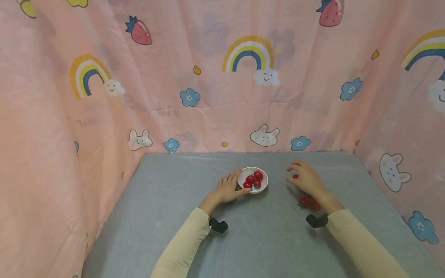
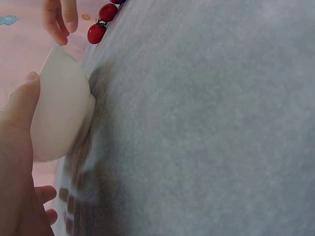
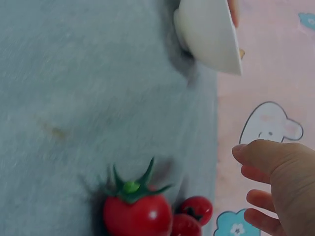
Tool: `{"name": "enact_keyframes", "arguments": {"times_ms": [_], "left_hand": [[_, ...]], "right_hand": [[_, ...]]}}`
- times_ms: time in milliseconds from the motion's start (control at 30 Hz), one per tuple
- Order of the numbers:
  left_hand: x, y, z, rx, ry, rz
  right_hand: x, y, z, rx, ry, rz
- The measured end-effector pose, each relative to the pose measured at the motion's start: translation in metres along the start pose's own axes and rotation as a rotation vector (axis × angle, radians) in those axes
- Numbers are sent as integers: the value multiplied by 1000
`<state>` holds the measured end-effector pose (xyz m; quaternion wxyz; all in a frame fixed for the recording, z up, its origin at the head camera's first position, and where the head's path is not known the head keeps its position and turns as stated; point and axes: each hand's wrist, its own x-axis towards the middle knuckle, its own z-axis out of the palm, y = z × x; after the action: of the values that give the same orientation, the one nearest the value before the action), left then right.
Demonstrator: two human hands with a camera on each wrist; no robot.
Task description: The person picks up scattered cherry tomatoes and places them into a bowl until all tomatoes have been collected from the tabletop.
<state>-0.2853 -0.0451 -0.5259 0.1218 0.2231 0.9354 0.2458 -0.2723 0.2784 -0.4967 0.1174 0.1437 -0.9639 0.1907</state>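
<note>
A small white bowl (image 1: 263,189) holding several cherry tomatoes (image 1: 258,175) stands on the grey table. My left hand (image 1: 227,188) holds its left side, the thumb on the near rim and the fingers around the far left. In the left wrist view the thumb (image 2: 27,98) lies against the bowl's wall (image 2: 61,108). To the right of the bowl, my right hand (image 1: 306,179) hovers with loosely bent fingers and nothing in them. A cherry tomato (image 1: 295,176) shows partly beneath it. Another cherry tomato (image 3: 138,215) with a green stem lies closer to the wrist, beside others.
The grey tabletop (image 1: 167,208) ends at a pink patterned curtain (image 1: 215,123) behind and at both sides. Black wrist cameras (image 1: 218,225) sit on both forearms.
</note>
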Motion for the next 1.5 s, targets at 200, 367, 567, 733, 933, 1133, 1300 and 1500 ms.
{"name": "enact_keyframes", "arguments": {"times_ms": [200, 367, 567, 733, 933, 1133, 1300, 1500], "left_hand": [[-2, 1, -2, 0, 11, 7], [-3, 1, -3, 5, 14, 2], [-4, 3, -5, -5, 8, -2], [-3, 2, -5, 0, 2, -8], [-3, 2, -4, 1, 0, -7], [-4, 3, -5, 2, -3, -10], [-4, 3, -4, -7, 1, -5], [-3, 2, -4, -7, 0, -4]], "right_hand": [[-4, 8, 0, -16, -30, 26], [-7, 11, 0, -9, -43, 57], [-12, 16, 0, 14, -31, 55], [-13, 21, 0, 7, -35, 66], [-14, 25, 2, -1, -57, 92], [-15, 29, 3, 10, -71, 107], [-16, 30, 3, 14, -80, 119], [-14, 33, 4, 2, -91, 129]]}}
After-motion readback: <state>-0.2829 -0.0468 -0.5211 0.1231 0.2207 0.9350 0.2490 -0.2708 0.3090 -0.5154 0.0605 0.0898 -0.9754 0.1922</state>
